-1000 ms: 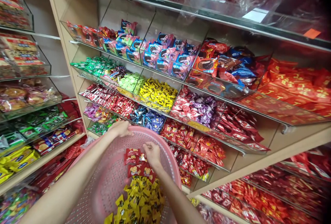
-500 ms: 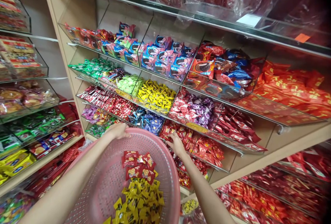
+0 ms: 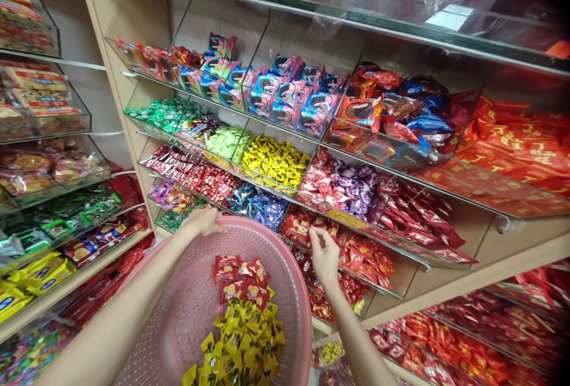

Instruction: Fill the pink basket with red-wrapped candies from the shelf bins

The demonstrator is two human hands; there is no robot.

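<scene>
My left hand (image 3: 203, 222) is closed on the far rim of a pink perforated plastic basket (image 3: 178, 291), which tilts toward me. Inside it lie several red-wrapped candies (image 3: 243, 279) above a heap of yellow-wrapped candies (image 3: 243, 338). Just right of the basket, my right hand (image 3: 325, 255) is at the front of a shelf bin of red-wrapped candies (image 3: 296, 225). Its fingers are curled in and pinched together by the wrappers; whether a candy is between them is hidden.
Tilted clear shelves hold more sweets: yellow-wrapped candies (image 3: 276, 160), purple-wrapped candies (image 3: 356, 187), dark blue packets (image 3: 262, 205) and blue-pink cookie packs (image 3: 285, 95). A clear shelf lip (image 3: 378, 234) runs above my right hand. Another shelf unit (image 3: 48, 196) stands at the left.
My right hand has moved rightward, away from the basket's rim, and its fingers have curled in at the red candies. My left hand keeps its hold on the basket. The view has shifted slightly.
</scene>
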